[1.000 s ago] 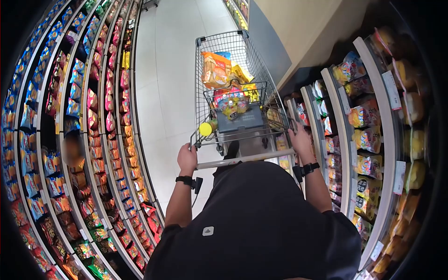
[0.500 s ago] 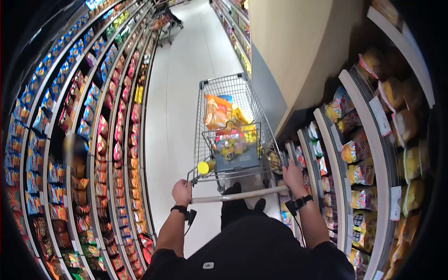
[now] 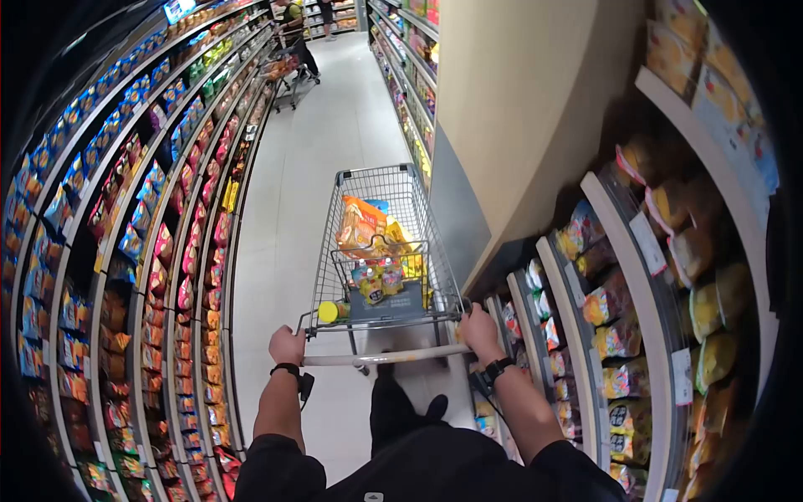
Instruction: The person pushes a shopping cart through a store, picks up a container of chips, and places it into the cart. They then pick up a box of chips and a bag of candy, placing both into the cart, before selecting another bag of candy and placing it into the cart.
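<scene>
The snack shelves (image 3: 94, 335) are lining the left side. The left hand (image 3: 287, 345) is gripping the left rear corner of the shopping cart (image 3: 376, 180), its fingers closing around the frame. The yellow-lidded container (image 3: 332, 312) is lying at the cart's rear left, near the drink pouches (image 3: 373, 289); the orange bag (image 3: 361, 226) is resting farther forward. The cart is now appearing lower and farther left than in the preceding frame (a distant person (image 3: 294, 29) is showing more fully). The right hand (image 3: 482, 332) is holding the right rear corner, fingers closing there, beside the right shelves (image 3: 621, 243).
</scene>
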{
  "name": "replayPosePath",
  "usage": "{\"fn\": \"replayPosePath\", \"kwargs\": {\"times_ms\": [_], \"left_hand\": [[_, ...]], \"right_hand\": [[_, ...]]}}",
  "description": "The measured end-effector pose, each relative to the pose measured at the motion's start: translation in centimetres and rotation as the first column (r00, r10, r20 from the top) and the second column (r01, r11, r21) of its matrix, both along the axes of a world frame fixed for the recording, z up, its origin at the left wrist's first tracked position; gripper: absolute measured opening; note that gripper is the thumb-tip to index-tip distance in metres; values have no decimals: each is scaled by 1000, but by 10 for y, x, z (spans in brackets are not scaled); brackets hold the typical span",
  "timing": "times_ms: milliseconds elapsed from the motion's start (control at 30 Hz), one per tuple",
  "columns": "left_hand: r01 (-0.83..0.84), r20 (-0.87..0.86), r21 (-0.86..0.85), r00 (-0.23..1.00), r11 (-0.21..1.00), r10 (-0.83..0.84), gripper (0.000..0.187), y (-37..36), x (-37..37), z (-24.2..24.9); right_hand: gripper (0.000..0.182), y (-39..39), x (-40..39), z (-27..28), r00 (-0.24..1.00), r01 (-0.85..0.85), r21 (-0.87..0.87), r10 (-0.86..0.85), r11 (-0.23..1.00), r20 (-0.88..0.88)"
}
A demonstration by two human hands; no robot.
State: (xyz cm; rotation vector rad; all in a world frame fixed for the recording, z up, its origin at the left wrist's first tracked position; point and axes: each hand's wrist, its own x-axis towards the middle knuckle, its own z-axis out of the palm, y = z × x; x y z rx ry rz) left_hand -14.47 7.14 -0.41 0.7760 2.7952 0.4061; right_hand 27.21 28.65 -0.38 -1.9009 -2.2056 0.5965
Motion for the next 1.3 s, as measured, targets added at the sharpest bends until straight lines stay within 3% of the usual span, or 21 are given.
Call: {"fn": "replayPosePath", "kwargs": {"times_ms": [333, 433, 500, 733, 1000, 1300], "left_hand": [[-49, 74, 54, 996, 997, 45, 47, 28, -40, -12], [-59, 76, 73, 996, 996, 53, 44, 42, -52, -16], [-63, 97, 87, 994, 994, 54, 44, 53, -60, -19], [-142, 220, 161, 970, 977, 105, 41, 94, -89, -30], [-117, 247, 239, 967, 964, 56, 42, 137, -110, -51], [-39, 231, 234, 973, 971, -17, 35, 165, -128, -40]], "right_hand": [[40, 29, -32, -1, 999, -3, -88, 6, 996, 35], [38, 52, -43, -13, 999, -28, -16, 27, 999, -46], [41, 69, -52, -14, 1000, -27, -77, 28, 997, 12], [38, 124, -85, -8, 999, -30, -51, 32, 998, 40], [28, 186, -105, -20, 993, -73, 46, 68, 996, 101], [23, 217, -141, -4, 987, 27, -29, -22, 999, 161]]}}
